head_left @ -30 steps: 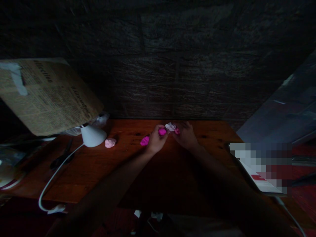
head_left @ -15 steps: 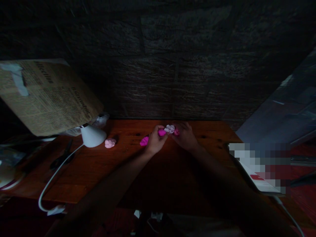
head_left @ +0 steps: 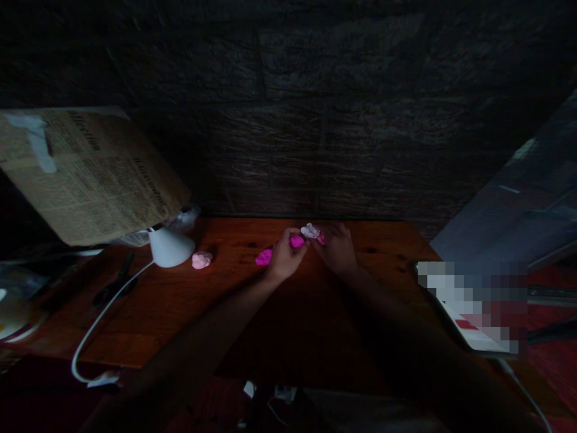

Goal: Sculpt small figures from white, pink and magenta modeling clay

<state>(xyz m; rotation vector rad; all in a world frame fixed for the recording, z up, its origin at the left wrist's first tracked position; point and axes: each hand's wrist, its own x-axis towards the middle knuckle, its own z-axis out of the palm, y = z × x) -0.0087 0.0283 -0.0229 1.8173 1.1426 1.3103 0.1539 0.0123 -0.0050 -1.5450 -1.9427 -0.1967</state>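
Note:
My left hand is closed around a bright magenta, clay-like lump. My right hand curls its fingers on a darker pink lump. Between the two hands a white, knobbly lump touches the fingertips and both pink pieces; whether they are joined I cannot tell. Another magenta lump rests on the wooden table, just left of my left hand. Farther left sits a pale pink lump. Dim light hides the finer detail of my fingers.
A white lamp base with a newspaper-print shade and a white cable stands on the left. Dark scissors lie beside it. At the right edge is a partly blurred device. Behind the table rises a brick wall.
The white lump has shifted slightly up and tilted between my fingertips. Both hands stay almost in place. The view has moved very slightly.

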